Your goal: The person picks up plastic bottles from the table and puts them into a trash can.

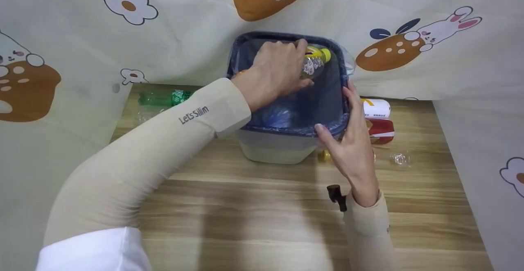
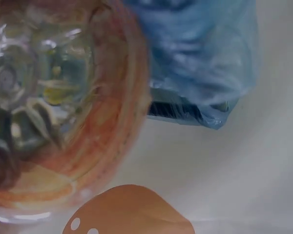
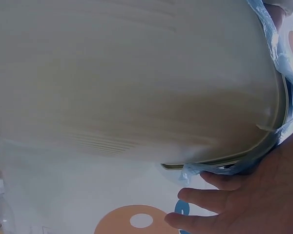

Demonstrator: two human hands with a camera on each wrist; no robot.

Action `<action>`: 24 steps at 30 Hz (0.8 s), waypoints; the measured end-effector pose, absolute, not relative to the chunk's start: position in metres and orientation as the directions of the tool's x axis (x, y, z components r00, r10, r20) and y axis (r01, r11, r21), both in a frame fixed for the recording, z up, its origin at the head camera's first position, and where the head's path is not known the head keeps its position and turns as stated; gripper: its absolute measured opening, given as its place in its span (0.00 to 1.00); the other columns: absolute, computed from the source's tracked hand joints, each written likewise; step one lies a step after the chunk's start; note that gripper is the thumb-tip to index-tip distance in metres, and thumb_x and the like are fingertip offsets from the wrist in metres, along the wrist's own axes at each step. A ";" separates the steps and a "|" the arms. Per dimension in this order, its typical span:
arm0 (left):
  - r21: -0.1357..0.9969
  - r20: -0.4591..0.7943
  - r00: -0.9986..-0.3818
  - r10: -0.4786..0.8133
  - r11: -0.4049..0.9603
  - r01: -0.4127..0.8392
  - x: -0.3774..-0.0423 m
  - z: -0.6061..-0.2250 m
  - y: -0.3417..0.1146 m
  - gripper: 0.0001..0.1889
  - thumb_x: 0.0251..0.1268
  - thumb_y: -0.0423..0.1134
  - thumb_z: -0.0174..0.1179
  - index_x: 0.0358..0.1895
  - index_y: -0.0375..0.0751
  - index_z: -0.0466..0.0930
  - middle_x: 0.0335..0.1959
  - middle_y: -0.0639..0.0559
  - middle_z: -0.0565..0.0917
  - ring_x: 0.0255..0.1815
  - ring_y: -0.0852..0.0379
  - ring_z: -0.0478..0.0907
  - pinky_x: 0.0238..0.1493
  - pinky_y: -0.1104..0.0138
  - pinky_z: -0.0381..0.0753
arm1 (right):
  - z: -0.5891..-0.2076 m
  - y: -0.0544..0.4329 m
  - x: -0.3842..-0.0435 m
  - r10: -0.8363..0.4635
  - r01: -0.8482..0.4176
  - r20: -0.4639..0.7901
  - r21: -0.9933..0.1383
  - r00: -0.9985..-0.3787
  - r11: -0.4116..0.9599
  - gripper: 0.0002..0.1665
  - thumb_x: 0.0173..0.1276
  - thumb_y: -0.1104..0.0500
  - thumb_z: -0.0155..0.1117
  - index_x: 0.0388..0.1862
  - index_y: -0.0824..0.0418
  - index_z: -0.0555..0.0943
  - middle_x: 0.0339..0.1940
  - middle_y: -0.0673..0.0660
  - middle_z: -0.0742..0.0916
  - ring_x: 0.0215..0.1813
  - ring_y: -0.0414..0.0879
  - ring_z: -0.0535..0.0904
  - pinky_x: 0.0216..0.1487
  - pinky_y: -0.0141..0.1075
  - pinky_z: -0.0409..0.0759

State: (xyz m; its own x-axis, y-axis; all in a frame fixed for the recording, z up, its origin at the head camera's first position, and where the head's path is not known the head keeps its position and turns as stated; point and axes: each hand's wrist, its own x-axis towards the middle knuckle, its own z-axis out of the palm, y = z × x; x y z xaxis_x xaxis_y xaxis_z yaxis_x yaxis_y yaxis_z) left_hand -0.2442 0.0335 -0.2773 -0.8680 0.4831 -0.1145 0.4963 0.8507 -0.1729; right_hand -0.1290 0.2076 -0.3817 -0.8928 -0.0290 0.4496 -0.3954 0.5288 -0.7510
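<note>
In the head view my left hand (image 1: pixel 278 68) is over the mouth of a bin (image 1: pixel 282 148) lined with a thin dark blue bag (image 1: pixel 315 109). It grips a clear plastic bottle (image 1: pixel 314 64) with a yellow cap, lying sideways across the opening. Close up in the left wrist view, the bottle's ridged base (image 2: pixel 12 73) and orange label fill the left side. My right hand (image 1: pixel 354 148) rests against the near right corner of the bin's rim. Its straight, spread fingers (image 3: pixel 205 200) touch the bag-covered edge in the right wrist view.
Left of the bin lie a green bottle (image 1: pixel 163 98) and a clear bottle (image 1: pixel 149 116). To the right are a white container (image 1: pixel 376 108), a red container (image 1: pixel 382 131) and a clear plastic bottle (image 1: pixel 400 159). A printed cloth (image 1: pixel 184 37) hangs behind the wooden surface (image 1: pixel 262 205).
</note>
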 end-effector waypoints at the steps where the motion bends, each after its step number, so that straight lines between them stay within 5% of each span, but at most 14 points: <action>1: -0.176 -0.114 -0.869 0.482 0.851 0.495 -0.244 -0.278 0.033 0.49 0.64 0.73 0.47 0.75 0.38 0.53 0.58 0.39 0.80 0.53 0.43 0.81 0.51 0.55 0.82 | -0.382 0.208 -0.129 -0.030 -0.396 0.451 -0.749 -0.892 0.532 0.47 0.63 0.51 0.68 0.77 0.57 0.59 0.81 0.48 0.58 0.78 0.45 0.55 0.76 0.46 0.54; 6: -0.247 -0.092 -0.866 0.491 0.831 0.498 -0.241 -0.280 0.034 0.58 0.56 0.83 0.37 0.80 0.44 0.43 0.71 0.35 0.66 0.67 0.37 0.68 0.60 0.46 0.75 | -0.383 0.208 -0.128 -0.035 -0.388 0.439 -0.750 -0.898 0.536 0.47 0.64 0.50 0.68 0.77 0.57 0.58 0.81 0.47 0.58 0.78 0.45 0.55 0.75 0.48 0.56; 13: -0.269 -0.063 -0.838 0.542 0.800 0.537 -0.237 -0.281 0.034 0.59 0.50 0.88 0.27 0.80 0.55 0.25 0.81 0.39 0.35 0.79 0.33 0.32 0.66 0.27 0.42 | -0.383 0.208 -0.129 -0.034 -0.377 0.427 -0.757 -0.904 0.534 0.47 0.64 0.49 0.66 0.78 0.55 0.57 0.81 0.46 0.57 0.79 0.46 0.54 0.75 0.51 0.56; 24: -0.270 -0.070 -0.834 0.548 0.794 0.544 -0.235 -0.282 0.030 0.59 0.51 0.87 0.26 0.79 0.55 0.22 0.81 0.39 0.32 0.79 0.32 0.30 0.64 0.25 0.41 | -0.383 0.207 -0.129 -0.033 -0.377 0.423 -0.766 -0.906 0.520 0.46 0.63 0.55 0.67 0.78 0.55 0.57 0.81 0.47 0.57 0.79 0.45 0.54 0.75 0.49 0.57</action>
